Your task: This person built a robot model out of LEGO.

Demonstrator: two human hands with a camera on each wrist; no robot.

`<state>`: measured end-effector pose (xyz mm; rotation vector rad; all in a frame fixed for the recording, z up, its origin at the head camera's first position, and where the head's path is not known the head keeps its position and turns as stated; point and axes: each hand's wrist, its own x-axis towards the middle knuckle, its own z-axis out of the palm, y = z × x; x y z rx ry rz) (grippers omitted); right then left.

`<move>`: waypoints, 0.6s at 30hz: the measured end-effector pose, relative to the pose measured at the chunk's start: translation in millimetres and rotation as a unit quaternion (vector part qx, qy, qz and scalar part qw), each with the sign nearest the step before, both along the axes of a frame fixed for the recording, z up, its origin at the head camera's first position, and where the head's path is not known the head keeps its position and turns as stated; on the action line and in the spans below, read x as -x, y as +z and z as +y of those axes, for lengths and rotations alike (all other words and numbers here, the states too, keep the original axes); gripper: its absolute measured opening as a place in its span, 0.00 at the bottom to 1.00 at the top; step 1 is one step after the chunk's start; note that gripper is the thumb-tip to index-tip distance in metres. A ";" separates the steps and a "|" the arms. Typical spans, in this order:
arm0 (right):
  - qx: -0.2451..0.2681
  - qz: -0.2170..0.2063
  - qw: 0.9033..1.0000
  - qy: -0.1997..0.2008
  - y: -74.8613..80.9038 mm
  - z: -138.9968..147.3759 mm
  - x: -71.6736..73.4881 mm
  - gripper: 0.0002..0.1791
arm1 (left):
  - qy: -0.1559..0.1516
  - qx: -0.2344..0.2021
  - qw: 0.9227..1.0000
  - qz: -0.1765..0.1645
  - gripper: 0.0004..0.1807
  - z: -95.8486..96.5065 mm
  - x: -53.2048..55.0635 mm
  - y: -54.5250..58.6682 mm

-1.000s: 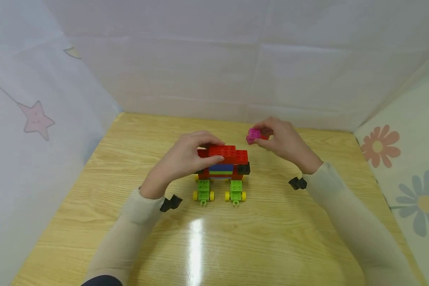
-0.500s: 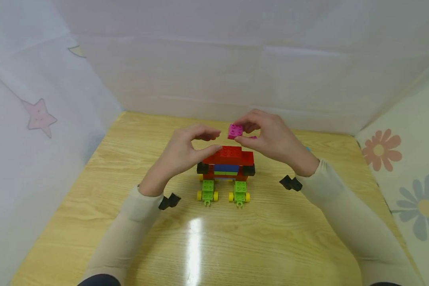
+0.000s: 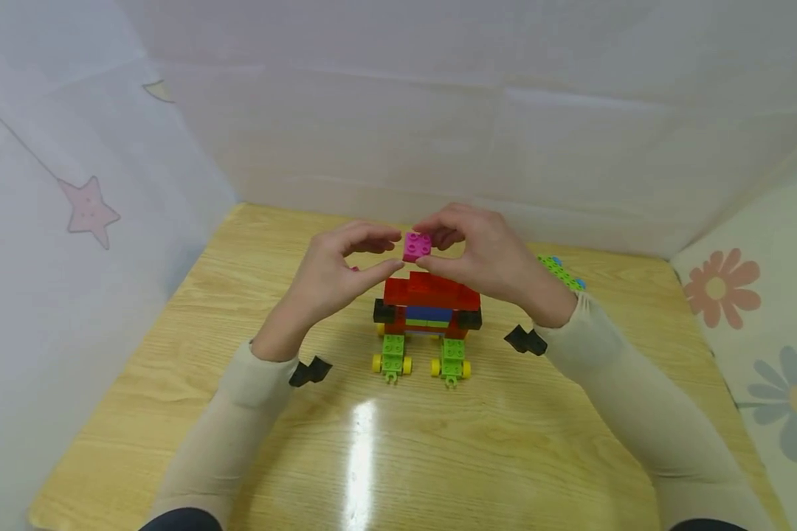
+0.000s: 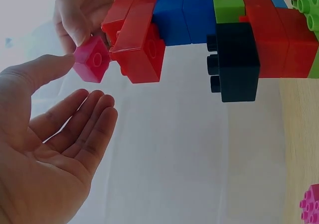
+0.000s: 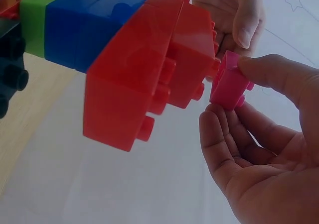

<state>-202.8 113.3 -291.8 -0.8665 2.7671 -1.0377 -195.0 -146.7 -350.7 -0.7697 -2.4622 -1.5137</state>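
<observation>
My right hand (image 3: 488, 254) pinches a small square pink brick (image 3: 417, 246) between thumb and fingers, just above a built toy-brick structure. Beside it is my left hand (image 3: 325, 276), fingers extended and apart; in the left wrist view its thumb tip meets or nearly meets the pink brick (image 4: 91, 59). The structure has red bricks (image 3: 432, 290) on top, a blue layer (image 3: 427, 313) and a thin green one below, and black bricks (image 3: 384, 310) sticking out at both sides. At its front, two lime-green pieces (image 3: 393, 354) have yellow wheels.
A green studded piece (image 3: 558, 271) with blue bits lies behind my right forearm. Another pink studded brick (image 4: 311, 204) shows at the left wrist view's lower right corner. A pale printed cloth (image 3: 372, 133) rises at the back of the wooden table (image 3: 505, 457).
My right hand has carried the pink brick leftward to above the structure. My left hand has let go of the red bricks and lifted beside the pink brick. The green piece has come into view.
</observation>
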 end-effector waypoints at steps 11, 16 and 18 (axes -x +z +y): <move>0.013 0.000 1.000 -0.013 -7.0 16.7 -3.0 0.21 | 0.005 0.009 0.999 -0.034 0.18 -6.7 -2.1 -5.2; 0.003 0.002 1.000 -0.019 -11.9 28.2 -6.4 0.20 | -0.021 0.043 0.999 -0.024 0.21 -2.1 -2.6 -8.1; -0.006 0.002 1.000 -0.022 -13.5 33.2 -8.0 0.20 | -0.034 0.049 0.998 -0.018 0.21 -0.1 -2.6 -9.9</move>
